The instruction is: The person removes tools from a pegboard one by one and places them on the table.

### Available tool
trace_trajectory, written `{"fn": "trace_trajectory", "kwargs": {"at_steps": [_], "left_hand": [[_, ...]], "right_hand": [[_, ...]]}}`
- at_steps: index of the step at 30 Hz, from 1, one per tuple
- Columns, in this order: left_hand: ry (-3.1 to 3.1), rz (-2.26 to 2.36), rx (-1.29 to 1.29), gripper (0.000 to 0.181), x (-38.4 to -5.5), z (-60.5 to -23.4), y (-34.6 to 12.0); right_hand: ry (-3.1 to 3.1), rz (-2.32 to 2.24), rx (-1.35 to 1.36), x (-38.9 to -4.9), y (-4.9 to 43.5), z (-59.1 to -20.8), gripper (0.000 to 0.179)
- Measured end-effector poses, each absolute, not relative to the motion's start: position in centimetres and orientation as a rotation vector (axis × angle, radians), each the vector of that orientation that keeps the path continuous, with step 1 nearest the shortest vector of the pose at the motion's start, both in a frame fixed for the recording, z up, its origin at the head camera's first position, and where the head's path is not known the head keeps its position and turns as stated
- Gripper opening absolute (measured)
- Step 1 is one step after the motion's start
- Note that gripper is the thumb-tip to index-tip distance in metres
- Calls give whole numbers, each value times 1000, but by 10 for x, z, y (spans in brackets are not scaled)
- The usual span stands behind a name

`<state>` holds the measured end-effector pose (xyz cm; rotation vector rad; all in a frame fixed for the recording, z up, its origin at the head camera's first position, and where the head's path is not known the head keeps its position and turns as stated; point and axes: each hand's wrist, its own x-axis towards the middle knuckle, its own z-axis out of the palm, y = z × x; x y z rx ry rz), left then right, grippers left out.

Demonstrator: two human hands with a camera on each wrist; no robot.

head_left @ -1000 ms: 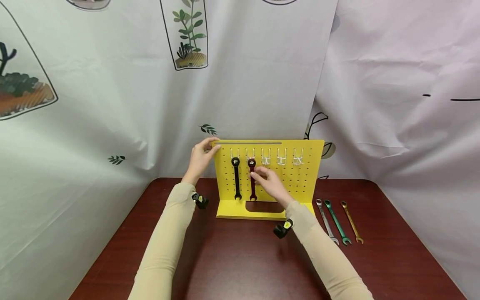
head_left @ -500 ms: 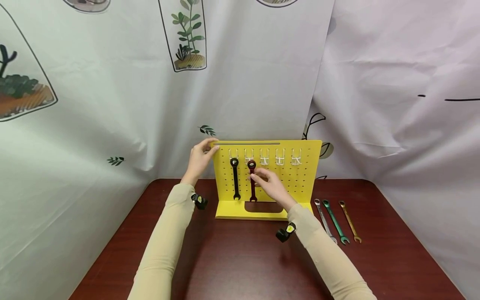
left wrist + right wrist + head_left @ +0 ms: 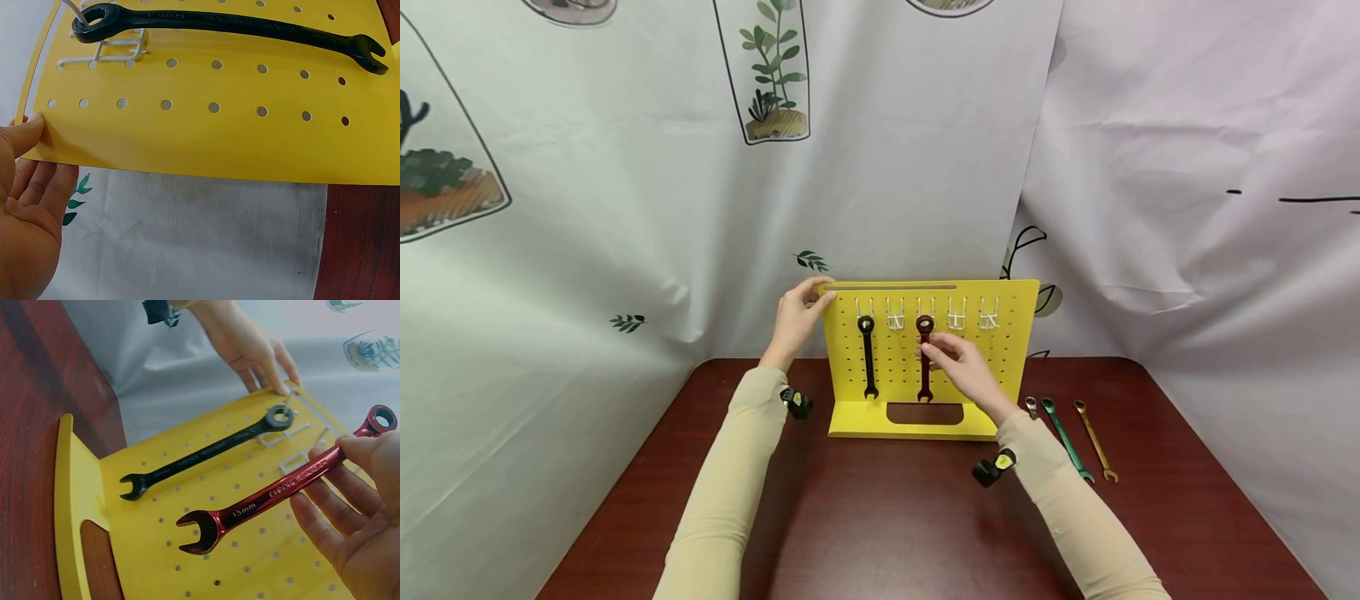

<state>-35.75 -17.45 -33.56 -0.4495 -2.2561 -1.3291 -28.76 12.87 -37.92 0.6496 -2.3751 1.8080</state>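
Observation:
My right hand (image 3: pixel 962 367) pinches a red combination wrench (image 3: pixel 275 494) by its shaft, ring end up, in front of the third hook of the yellow pegboard (image 3: pixel 842 367). In the right wrist view the wrench stands off the board face, marked 13mm. A black combination wrench (image 3: pixel 237 24) hangs by its ring end on the leftmost white hook. My left hand (image 3: pixel 793 321) grips the board's upper left corner, thumb on the front and fingers behind, as the left wrist view shows.
White hooks (image 3: pixel 988 317) stand bare along the board's right part. On the table (image 3: pixel 880 517) to the right lie a green wrench (image 3: pixel 1067 440), a gold wrench (image 3: pixel 1096 442) and a silver wrench (image 3: pixel 1031 405), the last mostly behind the right sleeve. A printed cloth (image 3: pixel 910 167) hangs behind.
The red wrench has moved right with my right hand, from the second hook to in front of the third. My left hand stays on the corner.

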Motion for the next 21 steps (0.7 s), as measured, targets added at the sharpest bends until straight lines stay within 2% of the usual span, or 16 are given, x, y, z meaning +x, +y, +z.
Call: {"fn": "trace_trajectory", "kwargs": {"at_steps": [16,21], "left_hand": [[-2254,-1322,-447,33,-357,-337,-176],[-2250,-1323,-449,33,-357,-336,-175]], "right_hand": [[-2336,1694,549,-270,186,-357,48],[-2256,1705,546,-264,208,-349,44]]}}
